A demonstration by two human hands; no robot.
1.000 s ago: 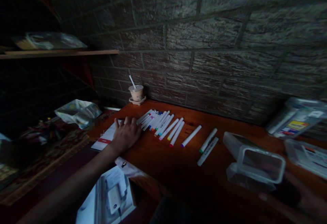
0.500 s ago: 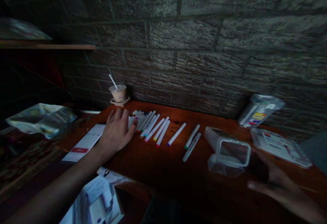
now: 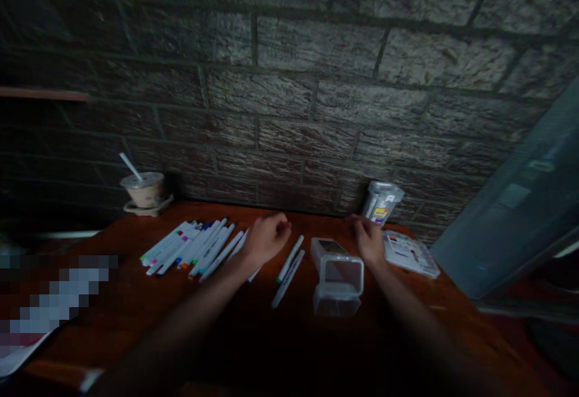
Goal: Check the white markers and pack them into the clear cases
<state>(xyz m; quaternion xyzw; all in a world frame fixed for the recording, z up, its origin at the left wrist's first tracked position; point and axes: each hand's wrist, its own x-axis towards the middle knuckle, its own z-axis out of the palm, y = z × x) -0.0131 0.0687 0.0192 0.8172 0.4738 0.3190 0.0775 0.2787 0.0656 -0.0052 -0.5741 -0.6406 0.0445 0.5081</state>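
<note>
My left hand (image 3: 266, 237) hovers low over the wooden desk (image 3: 136, 306) with its fingers curled in. It sits between a row of several white markers with coloured caps (image 3: 194, 246) and two separate markers (image 3: 287, 264). One marker runs under its wrist, and I cannot make out what the fingers hold. My right hand (image 3: 368, 240) rests just behind and to the right of an open clear plastic box (image 3: 338, 276). Its fingers bend down out of sight in the dim light.
A flat clear lid with a printed insert (image 3: 409, 252) lies right of my right hand. A clear marker case (image 3: 380, 201) leans on the brick wall. A cup with a straw (image 3: 143, 189) stands at the back left. A grey panel (image 3: 520, 216) rises at the right.
The view has swung right. My left hand moved from the left end of the marker row to its right end and curled. My right hand came forward from the near edge to behind the box.
</note>
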